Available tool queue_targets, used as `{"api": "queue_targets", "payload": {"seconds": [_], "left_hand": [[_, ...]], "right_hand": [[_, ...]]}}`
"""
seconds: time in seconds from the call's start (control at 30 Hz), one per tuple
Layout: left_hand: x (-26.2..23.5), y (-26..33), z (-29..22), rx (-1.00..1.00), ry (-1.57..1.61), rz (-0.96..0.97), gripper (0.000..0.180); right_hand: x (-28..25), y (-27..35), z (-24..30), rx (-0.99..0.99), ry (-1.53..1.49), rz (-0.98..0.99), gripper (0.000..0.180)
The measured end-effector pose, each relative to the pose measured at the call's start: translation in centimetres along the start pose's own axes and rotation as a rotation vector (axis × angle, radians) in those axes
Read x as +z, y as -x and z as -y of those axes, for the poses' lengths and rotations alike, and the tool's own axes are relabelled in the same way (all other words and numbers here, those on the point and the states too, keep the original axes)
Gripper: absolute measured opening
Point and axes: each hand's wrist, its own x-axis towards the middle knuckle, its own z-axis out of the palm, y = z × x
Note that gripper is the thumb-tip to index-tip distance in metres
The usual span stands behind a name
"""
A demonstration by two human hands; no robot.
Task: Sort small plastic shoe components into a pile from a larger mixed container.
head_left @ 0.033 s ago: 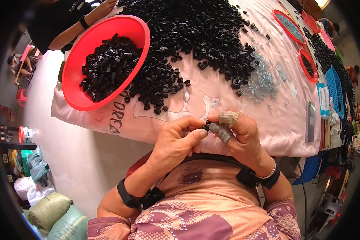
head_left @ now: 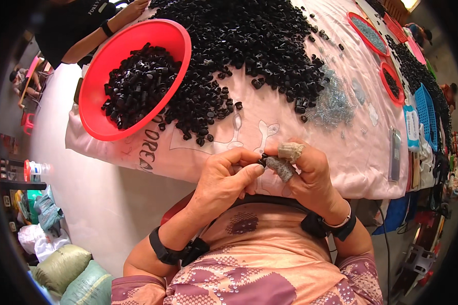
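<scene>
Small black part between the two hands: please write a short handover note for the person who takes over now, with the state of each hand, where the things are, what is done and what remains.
Left hand: thumb and fingers pinch the small black part at the table's near edge.
Right hand: meets the same part from the other side; two fingers wear grey wrapped covers.
Things: big heap of black parts on the pink cloth; red basin at the left, partly filled with black parts; small pile of silver pieces to the right of the heap.
Done: part of the stock sits in the basin.
Left: the heap is still large.
</scene>
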Motion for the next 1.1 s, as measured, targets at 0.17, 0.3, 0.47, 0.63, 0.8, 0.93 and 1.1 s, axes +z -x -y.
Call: {"api": "queue_targets", "payload": {"seconds": [0.17, 0.3, 0.47, 0.63, 0.8, 0.93, 1.1], "left_hand": [[0.13, -0.02, 0.13, 0.009, -0.026, -0.007, 0.019], [0.25, 0.01, 0.09, 0.011, -0.04, -0.028, 0.018], [0.09, 0.05, -0.11, 0.004, -0.036, -0.024, 0.018], [0.1, -0.04, -0.2, 0.018, -0.047, -0.018, 0.017], [-0.11, -0.03, 0.05, 0.039, -0.049, 0.001, 0.017], [0.02, 0.04, -0.27, 0.026, -0.031, 0.003, 0.018], [0.01, -0.05, -0.33, 0.028, -0.046, -0.011, 0.018]], "right_hand": [[-0.11, -0.19, 0.27, -0.162, 0.242, 0.001, 0.025], [0.13, 0.03, 0.51, -0.204, 0.312, -0.022, 0.024], [-0.19, 0.11, 0.25, -0.264, 0.369, -0.002, 0.027], [-0.07, -0.07, 0.38, -0.199, 0.266, -0.002, 0.027], [0.22, -0.13, 0.32, -0.141, 0.13, 0.001, 0.025], [0.41, 0.28, -0.18, -0.019, -0.009, -0.032, 0.024], [0.33, 0.23, -0.08, -0.014, -0.032, -0.05, 0.025]]}}
